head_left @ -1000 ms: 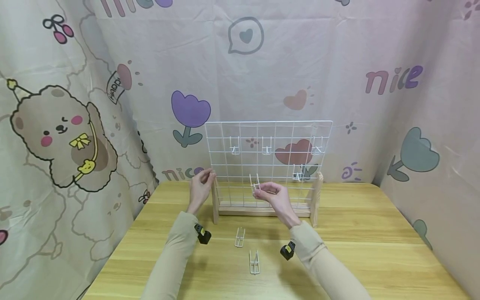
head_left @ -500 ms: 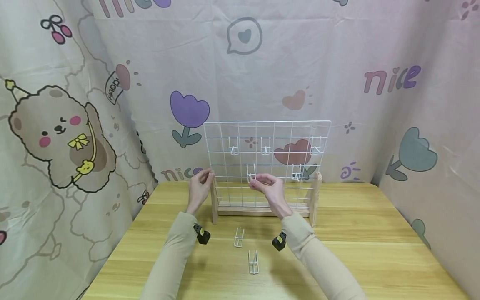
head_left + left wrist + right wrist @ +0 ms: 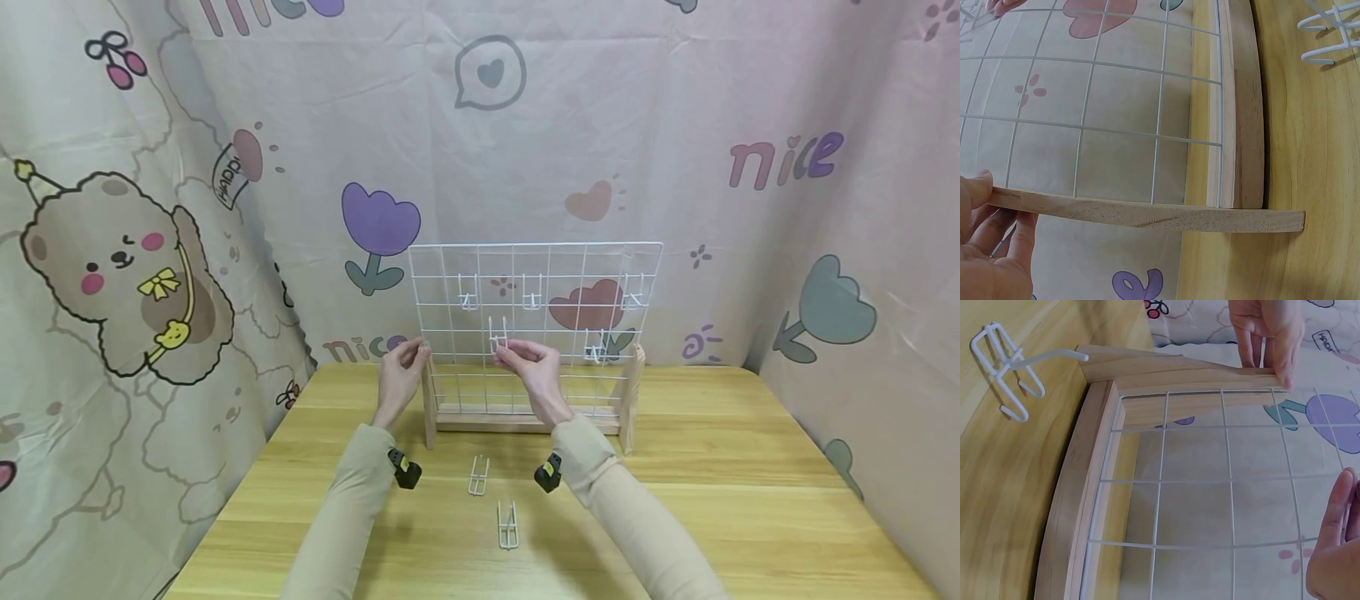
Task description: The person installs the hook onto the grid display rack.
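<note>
A white wire grid panel (image 3: 536,243) stands upright in a wooden stand (image 3: 495,423). My left hand (image 3: 400,382) grips the top of the stand's left post (image 3: 1141,216), thumb on the near side and fingers behind it in the left wrist view. In front of the grid's middle, my right hand (image 3: 536,373) pinches a white wire hook (image 3: 498,338) by its lower end. Its two prongs point up and overlap a horizontal wire left of centre. In the right wrist view the right hand (image 3: 1334,550) shows at the edge, its hook out of sight.
Several white hooks hang on the grid, including an upper left hook (image 3: 468,302), an upper middle hook (image 3: 532,302) and a lower right hook (image 3: 595,352). Two loose hooks lie on the wooden table before the stand, a nearer one (image 3: 508,527) and a farther one (image 3: 478,476).
My right hand has carried the hook up and to the left, from lower on the grid to beside a higher wire. The left hand stays on the post.
</note>
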### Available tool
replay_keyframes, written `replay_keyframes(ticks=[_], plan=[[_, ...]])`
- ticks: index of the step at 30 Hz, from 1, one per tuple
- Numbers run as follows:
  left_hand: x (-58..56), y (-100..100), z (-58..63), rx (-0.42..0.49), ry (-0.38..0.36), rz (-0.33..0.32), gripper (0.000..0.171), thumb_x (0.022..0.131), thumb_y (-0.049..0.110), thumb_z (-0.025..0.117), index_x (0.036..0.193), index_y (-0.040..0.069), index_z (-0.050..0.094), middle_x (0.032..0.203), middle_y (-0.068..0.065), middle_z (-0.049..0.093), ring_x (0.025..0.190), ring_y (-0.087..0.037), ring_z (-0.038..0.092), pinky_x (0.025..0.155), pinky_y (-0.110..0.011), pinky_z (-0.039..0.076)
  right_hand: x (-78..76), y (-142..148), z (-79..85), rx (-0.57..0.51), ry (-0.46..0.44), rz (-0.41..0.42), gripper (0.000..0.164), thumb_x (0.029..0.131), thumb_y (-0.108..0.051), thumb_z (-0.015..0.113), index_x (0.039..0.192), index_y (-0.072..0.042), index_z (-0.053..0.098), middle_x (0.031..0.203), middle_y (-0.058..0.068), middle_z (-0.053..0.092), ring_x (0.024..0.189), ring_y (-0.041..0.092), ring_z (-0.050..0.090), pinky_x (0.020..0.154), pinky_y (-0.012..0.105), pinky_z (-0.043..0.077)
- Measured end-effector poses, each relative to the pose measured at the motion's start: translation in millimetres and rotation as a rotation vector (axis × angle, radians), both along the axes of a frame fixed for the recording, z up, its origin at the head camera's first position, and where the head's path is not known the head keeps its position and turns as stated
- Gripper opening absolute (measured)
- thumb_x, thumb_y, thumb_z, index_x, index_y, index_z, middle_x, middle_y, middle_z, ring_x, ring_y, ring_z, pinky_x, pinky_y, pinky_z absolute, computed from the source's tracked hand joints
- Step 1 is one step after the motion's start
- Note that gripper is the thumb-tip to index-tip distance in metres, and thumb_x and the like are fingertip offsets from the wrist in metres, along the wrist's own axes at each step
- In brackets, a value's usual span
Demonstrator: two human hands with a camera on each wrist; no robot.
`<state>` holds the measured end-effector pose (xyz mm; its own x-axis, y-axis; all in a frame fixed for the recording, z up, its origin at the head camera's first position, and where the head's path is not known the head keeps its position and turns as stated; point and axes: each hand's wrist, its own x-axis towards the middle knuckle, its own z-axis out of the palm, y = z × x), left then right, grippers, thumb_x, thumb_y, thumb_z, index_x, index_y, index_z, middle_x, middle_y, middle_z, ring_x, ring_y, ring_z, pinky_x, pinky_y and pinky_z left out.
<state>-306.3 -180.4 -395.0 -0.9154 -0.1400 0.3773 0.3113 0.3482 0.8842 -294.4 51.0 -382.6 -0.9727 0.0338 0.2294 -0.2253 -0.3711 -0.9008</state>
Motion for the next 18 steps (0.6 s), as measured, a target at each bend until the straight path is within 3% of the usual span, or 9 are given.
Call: replay_keyframes(ticks=[4,9,18], plan=[[0.4,0.3,1.1,0.007,0.001,0.003,0.037,0.1,0.015,0.064,0.132,-0.003,0.061,0.131,-0.024,0.066,0.122,-0.036,0.066,0.104,-0.046,0.054,-2.6,-1.0,1.1,-0.003,-0.015,-0.002,0.033,0.089,0.008,0.07,0.117,0.021,0.06,0.101,0.024,0.076,0.077,0.016,0.077,0.087,0.04,0.064],[0.3,0.5,1.1,0.008,0.007,0.008,0.037,0.1,0.015,0.064,0.132,-0.003,0.062,0.13,-0.024,0.066,0.121,-0.036,0.066,0.104,-0.047,0.055,-4.1,-3.3,1.7,-0.032,-0.025,0.008,0.035,0.089,0.009,0.069,0.119,0.022,0.058,0.092,0.013,0.079,0.076,0.015,0.077,0.079,0.029,0.065],[0.1,0.3,-0.2,0.016,0.002,-0.007,0.039,0.1,0.014,0.064,0.134,-0.005,0.059,0.131,-0.026,0.065,0.123,-0.039,0.065,0.105,-0.047,0.053,-4.4,-5.9,0.5,-0.042,-0.056,0.006,0.034,0.089,0.009,0.068,0.119,0.022,0.057,0.088,0.01,0.08,0.072,0.011,0.076,0.086,0.036,0.063]])
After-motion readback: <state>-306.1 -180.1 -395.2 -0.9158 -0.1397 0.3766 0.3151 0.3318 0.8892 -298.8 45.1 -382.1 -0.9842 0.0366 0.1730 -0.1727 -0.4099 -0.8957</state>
